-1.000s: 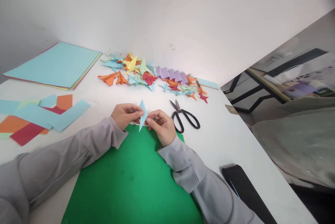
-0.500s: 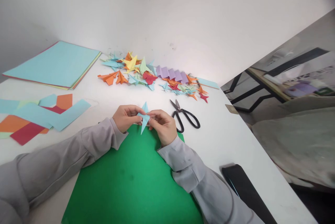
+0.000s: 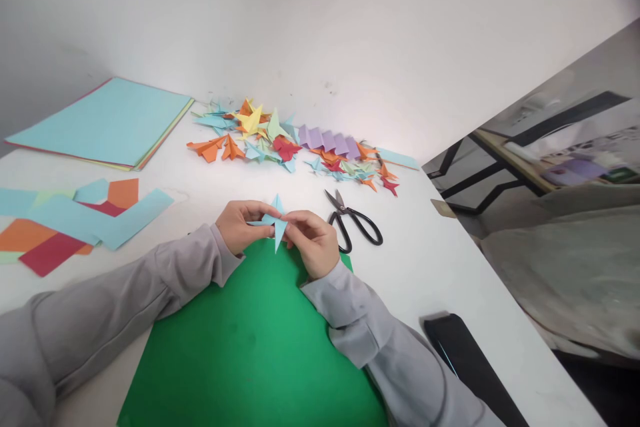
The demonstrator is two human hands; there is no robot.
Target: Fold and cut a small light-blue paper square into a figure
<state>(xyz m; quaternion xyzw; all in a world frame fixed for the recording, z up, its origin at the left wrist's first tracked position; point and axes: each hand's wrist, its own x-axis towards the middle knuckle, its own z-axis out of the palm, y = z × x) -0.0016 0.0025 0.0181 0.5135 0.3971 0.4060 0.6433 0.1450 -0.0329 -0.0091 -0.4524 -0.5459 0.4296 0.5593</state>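
A small light-blue folded paper figure (image 3: 276, 222) with pointed tips is held between both hands just above the far end of a green sheet (image 3: 250, 347). My left hand (image 3: 241, 225) pinches its left side with thumb and fingers closed. My right hand (image 3: 314, 240) pinches its right side, fingers curled. Both arms wear grey sleeves and rest on the white table (image 3: 440, 260).
Black scissors (image 3: 353, 222) lie just right of my hands. A heap of folded paper figures (image 3: 280, 140) lies along the far wall. A stack of coloured sheets (image 3: 107, 124) sits far left, cut paper scraps (image 3: 75, 217) nearer left. A black object (image 3: 465, 360) lies near right.
The blue paper figure went from a slim upright diamond to a shape with side points spread out, as my fingers pulled flaps sideways. Both hands stayed in place.
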